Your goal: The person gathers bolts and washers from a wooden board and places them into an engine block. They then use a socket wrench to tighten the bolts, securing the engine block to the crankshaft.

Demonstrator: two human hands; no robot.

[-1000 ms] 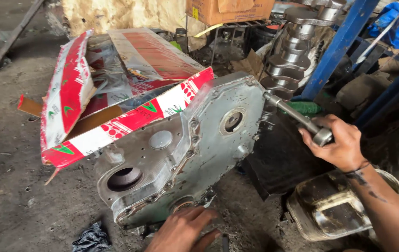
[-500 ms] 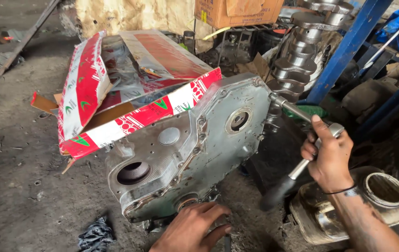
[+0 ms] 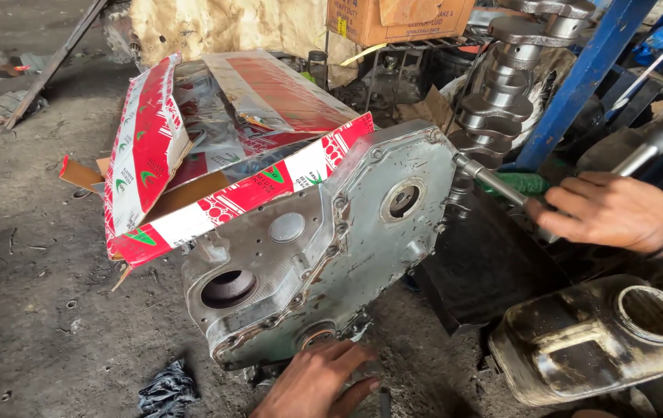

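Note:
A grey metal engine cover (image 3: 324, 248) with round holes and bolts around its rim stands tilted in the middle. My right hand (image 3: 610, 210) grips a ratchet wrench (image 3: 494, 179) whose socket sits on a bolt at the cover's upper right edge; the handle points up to the right. My left hand (image 3: 317, 383) rests flat at the cover's bottom edge, fingers spread, holding nothing. A red and white cardboard box (image 3: 192, 155), open, lies on top of the engine behind the cover.
A dirty plastic jug (image 3: 595, 340) with an open mouth lies at lower right. A crankshaft (image 3: 502, 85) leans by a blue steel frame (image 3: 579, 77). A brown carton (image 3: 393, 19) stands at the back. A dark rag (image 3: 165, 391) lies on the dirt floor.
My right hand has swung the wrench handle from pointing down to pointing up and right, and the hand has risen. The left hand stays at the cover's bottom.

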